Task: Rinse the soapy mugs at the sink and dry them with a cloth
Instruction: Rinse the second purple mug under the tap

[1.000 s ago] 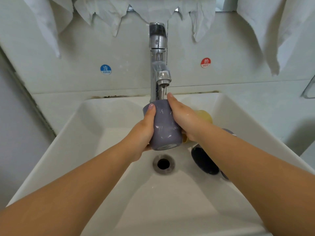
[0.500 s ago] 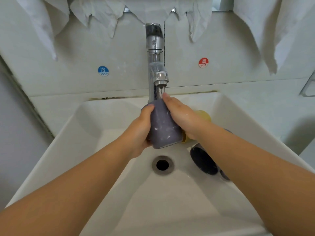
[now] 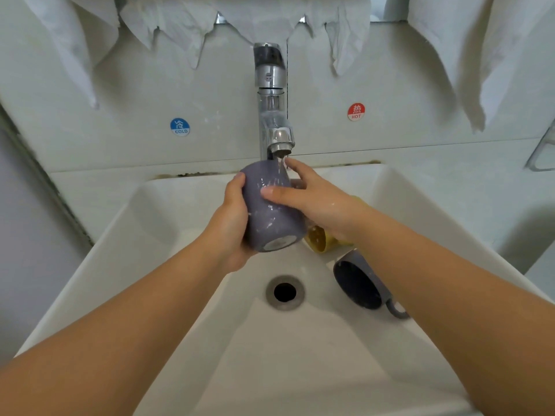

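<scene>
Water runs from the faucet onto the purple mug, held over the middle of the sink near its back edge. Left hand grips its side, fingers curled round. Right hand lies on it, fingers straight. Yellow mug and dark mug lie on their sides toward the right wall, beside the drain.

Tilted purple mug under tap
</scene>
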The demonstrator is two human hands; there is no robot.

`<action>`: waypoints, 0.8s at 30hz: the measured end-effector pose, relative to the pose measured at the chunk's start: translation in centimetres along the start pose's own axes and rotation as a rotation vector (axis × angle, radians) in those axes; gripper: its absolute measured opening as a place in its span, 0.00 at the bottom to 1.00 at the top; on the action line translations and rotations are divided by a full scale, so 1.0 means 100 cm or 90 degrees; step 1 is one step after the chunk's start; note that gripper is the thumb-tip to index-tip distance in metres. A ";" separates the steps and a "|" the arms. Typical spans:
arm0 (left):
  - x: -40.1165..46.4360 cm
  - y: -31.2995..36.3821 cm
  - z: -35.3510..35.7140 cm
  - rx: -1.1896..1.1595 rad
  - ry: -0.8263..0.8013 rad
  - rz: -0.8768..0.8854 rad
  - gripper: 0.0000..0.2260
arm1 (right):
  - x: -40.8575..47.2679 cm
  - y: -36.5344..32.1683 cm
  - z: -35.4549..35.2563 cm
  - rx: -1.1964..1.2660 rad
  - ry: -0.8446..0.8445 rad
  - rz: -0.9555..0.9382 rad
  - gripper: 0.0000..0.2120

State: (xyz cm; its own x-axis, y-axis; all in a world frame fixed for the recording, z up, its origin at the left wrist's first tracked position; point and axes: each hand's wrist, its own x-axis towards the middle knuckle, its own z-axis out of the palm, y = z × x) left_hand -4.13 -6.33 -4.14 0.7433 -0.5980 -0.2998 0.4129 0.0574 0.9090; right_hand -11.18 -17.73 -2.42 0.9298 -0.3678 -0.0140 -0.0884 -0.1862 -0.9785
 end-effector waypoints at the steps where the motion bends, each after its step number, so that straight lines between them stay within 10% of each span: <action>1: 0.000 0.002 -0.002 -0.010 -0.005 -0.003 0.24 | 0.000 -0.001 0.000 -0.018 0.013 -0.016 0.32; 9: -0.004 0.006 -0.020 0.059 -0.069 0.021 0.13 | -0.002 -0.006 -0.003 -0.072 -0.003 -0.059 0.16; 20: -0.004 0.005 -0.023 -0.089 -0.108 0.073 0.23 | 0.002 -0.002 0.000 0.024 0.117 0.135 0.38; 24: -0.004 0.004 -0.025 0.077 -0.123 0.057 0.24 | 0.002 0.002 -0.001 0.005 0.131 0.066 0.32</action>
State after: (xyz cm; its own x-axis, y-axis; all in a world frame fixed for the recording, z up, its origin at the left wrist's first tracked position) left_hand -2.97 -4.06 -4.36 0.6543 -0.7378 -0.1661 0.2748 0.0274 0.9611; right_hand -11.03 -17.95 -2.63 0.8230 -0.5632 -0.0737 -0.1765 -0.1303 -0.9756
